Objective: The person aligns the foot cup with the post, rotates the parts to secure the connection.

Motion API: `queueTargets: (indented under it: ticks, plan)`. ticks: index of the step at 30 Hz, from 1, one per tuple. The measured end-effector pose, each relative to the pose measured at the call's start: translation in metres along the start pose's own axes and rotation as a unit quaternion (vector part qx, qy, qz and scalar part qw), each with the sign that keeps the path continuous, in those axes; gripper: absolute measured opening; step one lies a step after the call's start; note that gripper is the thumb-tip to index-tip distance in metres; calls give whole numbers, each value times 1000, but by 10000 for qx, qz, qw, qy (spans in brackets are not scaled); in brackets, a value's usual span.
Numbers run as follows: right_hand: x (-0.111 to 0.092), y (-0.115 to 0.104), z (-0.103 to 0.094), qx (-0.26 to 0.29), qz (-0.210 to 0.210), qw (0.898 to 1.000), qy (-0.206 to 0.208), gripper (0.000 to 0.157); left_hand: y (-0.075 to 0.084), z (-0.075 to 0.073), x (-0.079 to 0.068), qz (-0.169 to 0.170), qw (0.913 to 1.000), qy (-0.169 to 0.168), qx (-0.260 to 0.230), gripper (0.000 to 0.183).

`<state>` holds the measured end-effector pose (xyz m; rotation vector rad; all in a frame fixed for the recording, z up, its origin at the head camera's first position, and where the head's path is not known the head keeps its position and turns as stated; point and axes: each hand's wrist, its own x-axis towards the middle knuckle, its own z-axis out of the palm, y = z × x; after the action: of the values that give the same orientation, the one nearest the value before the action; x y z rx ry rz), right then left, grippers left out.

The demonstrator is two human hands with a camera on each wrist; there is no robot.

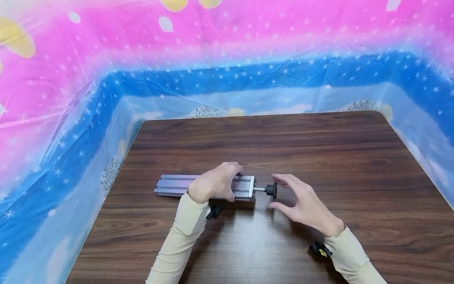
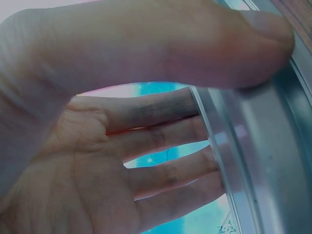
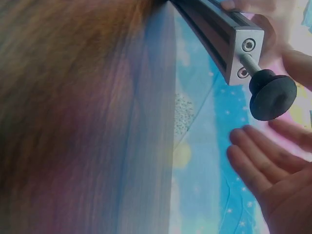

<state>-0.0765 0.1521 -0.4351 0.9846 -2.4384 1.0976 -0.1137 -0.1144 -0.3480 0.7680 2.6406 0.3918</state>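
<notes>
Table [image 1: 269, 142], wood-grain; above it, one slotted aluminium profile [image 1: 177, 183], likely stiff, weighty, smooth, best held across its long sides. Left hand [image 1: 216, 183], gripping that profile; right hand [image 1: 305, 201], spread wide; black screw-in foot [image 1: 271, 190], at profile's right end.

Left hand [image 1: 217, 184], right hand [image 1: 306, 203]: that's two! One metal bar [image 1: 177, 184] at left, one black foot [image 1: 272, 191] by right, two bolts [image 3: 248, 45], one table [image 1: 319, 146]!

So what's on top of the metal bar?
The left hand grips the bar from above. Metal shows on both sides of that hand; the stretch beneath it is covered in the head view.
</notes>
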Motion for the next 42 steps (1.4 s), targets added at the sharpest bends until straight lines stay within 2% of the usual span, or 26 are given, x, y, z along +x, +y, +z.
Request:
queueTargets:
  ticks: [2,5,15,22,28,34,37,42]
  plan:
    - [0,0,0,27,-274,9996,86,68,0,-1,0,-3,10000,14,-28,71]
    - [2,0,1,59,-469,9985,257,60,-1,-3,0,-2,10000,37,-33,72]
    - [4,3,4,-1,-290,9984,482,43,-2,-1,-2,-49,9999,46,-116,70]
    - [4,-1,7,187,328,9988,305,24,-2,2,-3,-55,9997,6,-219,68]
    - [4,-5,6,234,1015,9944,202,12,0,1,-2,-31,9997,-13,-256,68]
    - [3,-4,5,457,1650,9850,-236,23,1,1,-1,23,9998,-17,-218,66]
    - [1,-2,4,366,1447,9879,-413,28,1,2,0,26,9999,-18,-168,65]
    - [-2,2,3,184,297,9989,-325,64,1,3,2,18,9999,-22,-137,65]
